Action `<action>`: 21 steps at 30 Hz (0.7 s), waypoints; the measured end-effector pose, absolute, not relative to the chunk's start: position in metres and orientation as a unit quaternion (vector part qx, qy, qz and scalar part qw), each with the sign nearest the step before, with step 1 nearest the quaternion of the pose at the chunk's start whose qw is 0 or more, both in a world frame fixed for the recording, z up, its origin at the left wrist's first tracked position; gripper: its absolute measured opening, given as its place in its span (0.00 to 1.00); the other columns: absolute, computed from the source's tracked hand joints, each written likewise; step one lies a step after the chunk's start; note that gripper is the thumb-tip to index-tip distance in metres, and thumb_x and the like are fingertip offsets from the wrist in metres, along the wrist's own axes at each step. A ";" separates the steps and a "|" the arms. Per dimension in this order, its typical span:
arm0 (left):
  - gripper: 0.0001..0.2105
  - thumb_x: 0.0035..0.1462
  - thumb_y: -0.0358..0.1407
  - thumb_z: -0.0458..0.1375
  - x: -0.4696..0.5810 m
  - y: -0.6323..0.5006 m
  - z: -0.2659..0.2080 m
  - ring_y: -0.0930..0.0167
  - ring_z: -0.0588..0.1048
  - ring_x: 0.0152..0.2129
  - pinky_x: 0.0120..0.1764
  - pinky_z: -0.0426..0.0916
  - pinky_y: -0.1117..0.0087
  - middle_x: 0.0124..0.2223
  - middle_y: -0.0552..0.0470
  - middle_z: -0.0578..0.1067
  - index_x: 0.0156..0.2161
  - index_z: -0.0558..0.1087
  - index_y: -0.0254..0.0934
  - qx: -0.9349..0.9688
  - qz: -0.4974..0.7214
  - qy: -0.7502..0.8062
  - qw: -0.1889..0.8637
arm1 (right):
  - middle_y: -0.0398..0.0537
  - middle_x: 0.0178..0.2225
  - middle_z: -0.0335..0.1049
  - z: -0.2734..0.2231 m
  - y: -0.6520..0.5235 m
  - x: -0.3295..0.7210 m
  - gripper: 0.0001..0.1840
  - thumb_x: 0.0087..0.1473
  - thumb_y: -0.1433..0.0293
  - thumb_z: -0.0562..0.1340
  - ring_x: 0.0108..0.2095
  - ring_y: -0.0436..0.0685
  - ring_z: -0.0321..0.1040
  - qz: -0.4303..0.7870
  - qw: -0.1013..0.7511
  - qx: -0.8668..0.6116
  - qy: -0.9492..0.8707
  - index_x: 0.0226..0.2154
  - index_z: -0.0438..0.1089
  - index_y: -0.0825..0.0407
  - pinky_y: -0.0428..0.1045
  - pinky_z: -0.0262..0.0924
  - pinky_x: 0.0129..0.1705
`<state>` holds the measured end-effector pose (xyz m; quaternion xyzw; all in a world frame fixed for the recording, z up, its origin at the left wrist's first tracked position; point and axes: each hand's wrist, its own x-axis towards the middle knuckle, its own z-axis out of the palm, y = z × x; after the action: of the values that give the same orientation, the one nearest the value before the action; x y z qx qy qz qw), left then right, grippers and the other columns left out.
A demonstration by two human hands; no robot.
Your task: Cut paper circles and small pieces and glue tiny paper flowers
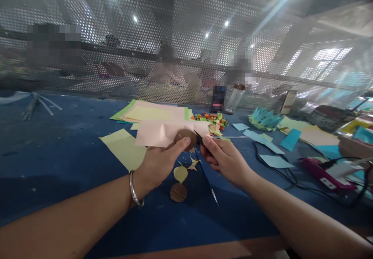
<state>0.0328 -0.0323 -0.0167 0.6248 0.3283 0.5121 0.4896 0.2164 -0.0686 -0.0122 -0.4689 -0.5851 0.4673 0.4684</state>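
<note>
My left hand [159, 164], with a silver bracelet at the wrist, pinches a pale pink sheet of paper [150, 132] together with a round brown wooden disc [186, 135] laid against it. The thumb presses on the disc. In my right hand [225, 156] are dark scissors [199, 136], their blades pointing at the edge of the paper beside the disc; the handles are hidden in the fingers. Below, a second wooden disc [178, 192] lies on the table, with a rounded yellow paper cutout [180, 174] just above it.
Coloured paper sheets [157, 111] are stacked behind my hands, and a yellow sheet [124, 148] lies left. A blue paintbrush [208, 179] rests near the middle. To the right are blue paper pieces [275, 161], folded paper spikes [264, 118] and a purple power strip [326, 175] with black cable.
</note>
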 end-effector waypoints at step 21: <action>0.13 0.58 0.41 0.64 0.035 -0.028 -0.016 0.63 0.78 0.47 0.52 0.71 0.62 0.49 0.48 0.81 0.47 0.79 0.40 0.638 0.448 0.259 0.570 | 0.36 0.18 0.53 -0.012 -0.068 0.228 0.29 0.61 0.44 0.56 0.17 0.44 0.45 0.426 0.438 -0.484 -0.627 0.26 0.66 0.52 0.43 0.37 0.17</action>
<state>0.0354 -0.0279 -0.0163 0.6376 0.2590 0.4485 0.5703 0.2276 -0.0679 -0.0124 -0.4843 -0.6267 0.4256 0.4377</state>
